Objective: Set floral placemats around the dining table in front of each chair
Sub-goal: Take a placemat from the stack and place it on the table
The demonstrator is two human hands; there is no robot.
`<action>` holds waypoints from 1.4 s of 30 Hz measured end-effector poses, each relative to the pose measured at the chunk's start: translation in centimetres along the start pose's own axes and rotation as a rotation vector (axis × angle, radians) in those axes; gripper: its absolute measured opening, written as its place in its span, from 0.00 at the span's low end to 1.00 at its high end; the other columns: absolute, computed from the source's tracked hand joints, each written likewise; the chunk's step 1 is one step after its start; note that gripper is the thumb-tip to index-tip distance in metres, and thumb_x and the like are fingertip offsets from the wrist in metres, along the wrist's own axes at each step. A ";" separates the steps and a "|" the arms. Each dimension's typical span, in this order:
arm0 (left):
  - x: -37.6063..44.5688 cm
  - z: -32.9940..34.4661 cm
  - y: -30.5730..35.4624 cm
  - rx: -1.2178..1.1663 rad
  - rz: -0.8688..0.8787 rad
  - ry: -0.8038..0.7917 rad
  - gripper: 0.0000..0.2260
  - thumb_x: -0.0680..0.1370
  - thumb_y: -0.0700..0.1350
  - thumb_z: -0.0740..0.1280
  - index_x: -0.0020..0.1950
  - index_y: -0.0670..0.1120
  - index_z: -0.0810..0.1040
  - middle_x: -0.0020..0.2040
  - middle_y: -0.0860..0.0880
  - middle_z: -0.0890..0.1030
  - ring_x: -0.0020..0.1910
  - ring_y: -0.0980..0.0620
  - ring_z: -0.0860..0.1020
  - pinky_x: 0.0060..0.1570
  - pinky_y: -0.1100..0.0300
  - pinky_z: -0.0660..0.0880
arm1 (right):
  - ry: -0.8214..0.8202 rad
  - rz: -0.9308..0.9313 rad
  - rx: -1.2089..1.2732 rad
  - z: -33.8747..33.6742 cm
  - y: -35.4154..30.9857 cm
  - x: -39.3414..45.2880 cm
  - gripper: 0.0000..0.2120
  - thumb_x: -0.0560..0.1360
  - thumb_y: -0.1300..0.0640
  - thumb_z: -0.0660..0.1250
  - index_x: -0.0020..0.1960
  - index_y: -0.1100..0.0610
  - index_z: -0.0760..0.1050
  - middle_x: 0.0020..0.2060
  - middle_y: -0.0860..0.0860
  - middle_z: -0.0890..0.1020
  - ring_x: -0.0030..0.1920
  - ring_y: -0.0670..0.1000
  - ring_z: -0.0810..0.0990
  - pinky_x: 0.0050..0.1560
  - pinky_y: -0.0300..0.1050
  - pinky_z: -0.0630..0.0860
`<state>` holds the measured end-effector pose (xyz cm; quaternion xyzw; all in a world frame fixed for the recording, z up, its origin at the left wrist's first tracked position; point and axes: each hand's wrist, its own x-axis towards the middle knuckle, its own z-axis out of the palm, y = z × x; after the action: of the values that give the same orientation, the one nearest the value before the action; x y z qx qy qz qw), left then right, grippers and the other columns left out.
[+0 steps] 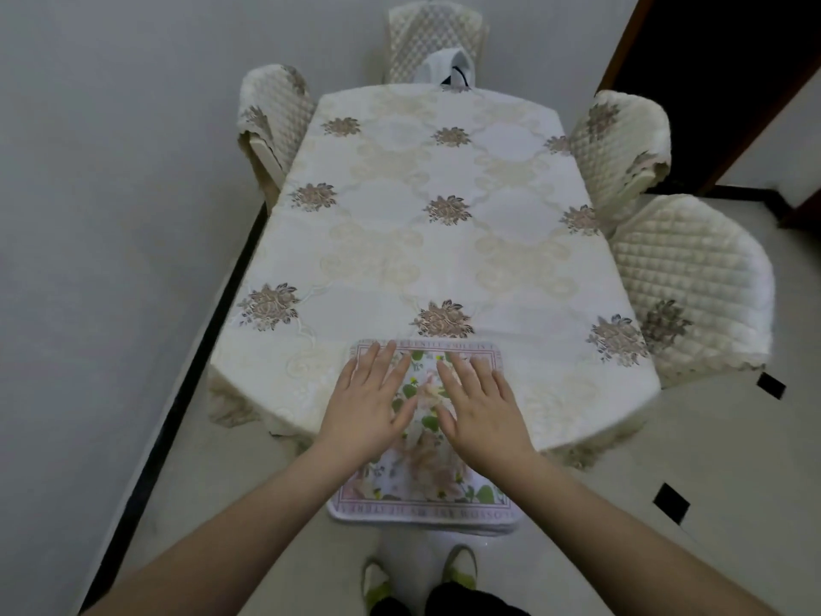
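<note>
Both hands lie flat on one floral placemat (424, 460), fingers straight and spread, nothing gripped. Left hand (368, 404) presses its left half, right hand (482, 409) its right half. That mat sits at the 6 o'clock end of the table (400, 242), with its near part hanging past the edge. Cream tablecloth (511, 202) with brownish flower bunches covers the top. Quilted chairs: one at 12 o'clock (433, 37), one around 10 (275, 113), two on the right at roughly 2 (622, 144) and 3 (693, 277).
</note>
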<state>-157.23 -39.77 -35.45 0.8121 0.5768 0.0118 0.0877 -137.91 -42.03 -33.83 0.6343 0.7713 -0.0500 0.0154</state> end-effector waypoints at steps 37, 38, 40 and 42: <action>-3.7 8.9 -5.9 -0.276 -0.201 -0.067 0.26 0.81 0.48 0.65 0.78 0.47 0.64 0.80 0.39 0.59 0.78 0.39 0.59 0.75 0.48 0.58 | -0.225 0.301 0.370 9.0 7.2 -2.6 0.35 0.78 0.38 0.60 0.79 0.46 0.52 0.79 0.56 0.51 0.79 0.57 0.49 0.78 0.53 0.48; -3.8 8.7 -5.6 -0.344 -0.225 -0.044 0.27 0.81 0.46 0.66 0.79 0.48 0.62 0.81 0.42 0.57 0.79 0.42 0.57 0.75 0.50 0.56 | -0.212 0.307 0.380 8.9 7.1 -2.7 0.34 0.78 0.39 0.61 0.79 0.46 0.52 0.79 0.56 0.51 0.79 0.56 0.49 0.78 0.54 0.47; -4.2 8.2 -4.8 -0.489 -0.258 0.035 0.29 0.81 0.44 0.66 0.80 0.49 0.60 0.81 0.49 0.55 0.79 0.50 0.55 0.75 0.54 0.55 | -0.191 0.319 0.419 8.5 6.8 -3.0 0.34 0.79 0.42 0.62 0.79 0.47 0.52 0.80 0.55 0.51 0.79 0.56 0.49 0.78 0.54 0.47; -4.5 7.5 -4.2 -0.673 -0.289 0.104 0.30 0.81 0.42 0.65 0.81 0.50 0.58 0.79 0.55 0.57 0.78 0.57 0.56 0.75 0.57 0.56 | -0.158 0.330 0.509 7.8 6.5 -3.2 0.34 0.79 0.46 0.63 0.80 0.49 0.50 0.79 0.53 0.52 0.79 0.54 0.51 0.78 0.52 0.49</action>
<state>-161.73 -43.62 -43.16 0.6462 0.6532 0.2293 0.3212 -131.27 -44.69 -41.71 0.7285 0.6172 -0.2874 -0.0759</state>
